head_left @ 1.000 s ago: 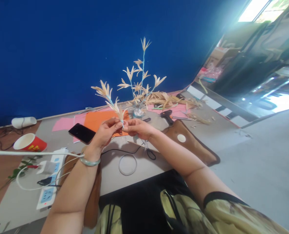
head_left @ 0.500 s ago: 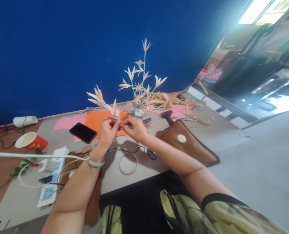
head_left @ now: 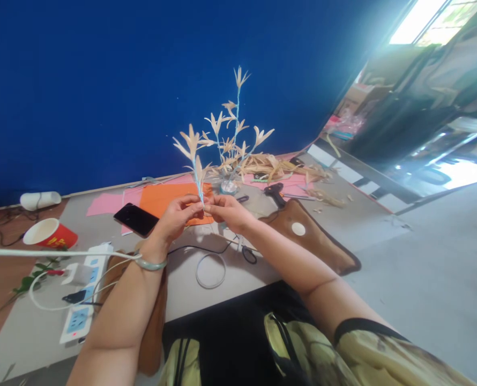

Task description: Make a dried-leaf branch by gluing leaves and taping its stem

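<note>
Between my two hands stands a small stem of dried-husk flowers [head_left: 193, 147], pale cream petals on a light-blue wrapped stalk, nearly upright. My left hand [head_left: 179, 215] pinches the lower stalk from the left. From the right, my right hand [head_left: 228, 212] closes its fingertips on the stalk's bottom end. Just behind stands a taller branch of similar husk flowers [head_left: 238, 115] on blue stems, set in a small round clear holder [head_left: 228, 186]. Orange paper [head_left: 154, 195] lies under and beyond my hands.
A black phone [head_left: 136, 219], a red paper cup [head_left: 50, 233] and a white power strip [head_left: 86, 295] with cables are on the left. At right lie a brown cushion-like pouch [head_left: 322, 236], a dark-handled tool [head_left: 274, 192] and loose dried husks [head_left: 274, 166]. A blue wall [head_left: 102, 91] rises behind.
The flower stem has swung from leaning left to nearly upright and shifted right. My hands have turned slightly, both still at its lower end.
</note>
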Motion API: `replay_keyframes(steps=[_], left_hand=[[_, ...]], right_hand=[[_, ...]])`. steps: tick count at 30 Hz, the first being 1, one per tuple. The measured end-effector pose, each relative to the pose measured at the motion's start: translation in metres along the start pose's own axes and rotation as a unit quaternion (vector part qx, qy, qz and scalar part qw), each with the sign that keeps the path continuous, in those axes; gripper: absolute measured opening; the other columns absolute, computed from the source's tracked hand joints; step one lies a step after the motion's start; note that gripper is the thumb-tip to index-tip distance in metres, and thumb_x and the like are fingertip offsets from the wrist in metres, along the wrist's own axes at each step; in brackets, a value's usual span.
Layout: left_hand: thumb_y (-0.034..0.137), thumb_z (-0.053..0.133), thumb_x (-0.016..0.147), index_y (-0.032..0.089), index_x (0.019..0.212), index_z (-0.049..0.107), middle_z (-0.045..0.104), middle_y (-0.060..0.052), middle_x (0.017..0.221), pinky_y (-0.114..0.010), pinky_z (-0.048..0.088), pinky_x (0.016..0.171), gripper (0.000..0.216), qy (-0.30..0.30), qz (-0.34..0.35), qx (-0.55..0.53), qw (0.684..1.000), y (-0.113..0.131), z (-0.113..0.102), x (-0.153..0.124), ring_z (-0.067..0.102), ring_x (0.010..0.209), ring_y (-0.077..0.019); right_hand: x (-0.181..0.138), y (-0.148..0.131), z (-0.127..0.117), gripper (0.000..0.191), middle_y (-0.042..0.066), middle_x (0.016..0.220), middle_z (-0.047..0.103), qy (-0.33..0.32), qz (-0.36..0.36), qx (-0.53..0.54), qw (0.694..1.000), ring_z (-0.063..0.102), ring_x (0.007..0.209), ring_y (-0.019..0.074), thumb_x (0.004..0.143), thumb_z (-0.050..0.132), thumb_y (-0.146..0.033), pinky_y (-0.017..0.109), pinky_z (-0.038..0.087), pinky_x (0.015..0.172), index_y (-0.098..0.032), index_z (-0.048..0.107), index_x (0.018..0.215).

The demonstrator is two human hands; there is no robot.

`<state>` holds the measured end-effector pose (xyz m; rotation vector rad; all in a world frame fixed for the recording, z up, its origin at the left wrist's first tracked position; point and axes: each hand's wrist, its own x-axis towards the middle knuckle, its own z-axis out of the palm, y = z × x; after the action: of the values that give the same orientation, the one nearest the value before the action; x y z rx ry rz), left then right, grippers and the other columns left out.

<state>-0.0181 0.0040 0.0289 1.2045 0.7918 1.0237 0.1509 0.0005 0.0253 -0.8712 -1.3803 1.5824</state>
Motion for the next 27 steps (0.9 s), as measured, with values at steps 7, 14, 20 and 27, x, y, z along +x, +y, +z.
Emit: replay_keyframes(steps=[7,14,20,27], left_hand=[[0.031,0.079,0.066,0.015,0.07,0.073,0.062,-0.003,0.077,-0.028,0.052,0.07,0.018,0.001,0.045,0.002,0.999,-0.002,0.0,0.001,0.06,0.072,-0.0134],[0.037,0.081,0.062,0.012,0.061,0.066,0.055,-0.002,0.08,-0.031,0.057,0.067,0.029,0.073,0.043,0.053,0.995,-0.003,0.003,0.0,0.059,0.07,-0.0124],[0.043,0.083,0.058,0.011,0.069,0.061,0.06,-0.001,0.069,-0.034,0.057,0.065,0.04,0.095,-0.002,0.063,0.993,0.003,0.004,-0.001,0.062,0.06,-0.0141],[0.044,0.08,0.062,0.012,0.072,0.061,0.063,-0.002,0.063,-0.03,0.053,0.063,0.039,0.067,-0.012,0.109,0.992,0.002,0.002,-0.001,0.062,0.059,-0.0145]], right_hand=[[0.003,0.005,-0.002,0.038,-0.008,0.051,0.039,-0.028,0.055,0.092,0.994,0.024,0.044,0.0024,0.06,0.081,-0.041,0.02,0.013,0.044,-0.014,0.054,0.064],[0.004,0.006,-0.002,0.034,-0.001,0.062,0.06,0.081,-0.021,-0.071,0.994,0.047,0.056,0.008,0.059,0.081,-0.042,0.022,0.034,0.054,-0.013,0.063,0.066],[0.005,0.01,-0.002,0.034,-0.005,0.053,0.051,0.046,0.025,-0.006,0.999,0.035,0.046,0.0047,0.065,0.076,-0.045,0.021,0.024,0.045,-0.014,0.061,0.067],[0.005,0.005,-0.009,0.023,-0.001,0.061,0.062,0.029,-0.007,-0.074,0.997,0.05,0.054,0.007,0.062,0.077,-0.032,0.021,0.037,0.052,-0.013,0.066,0.07]])
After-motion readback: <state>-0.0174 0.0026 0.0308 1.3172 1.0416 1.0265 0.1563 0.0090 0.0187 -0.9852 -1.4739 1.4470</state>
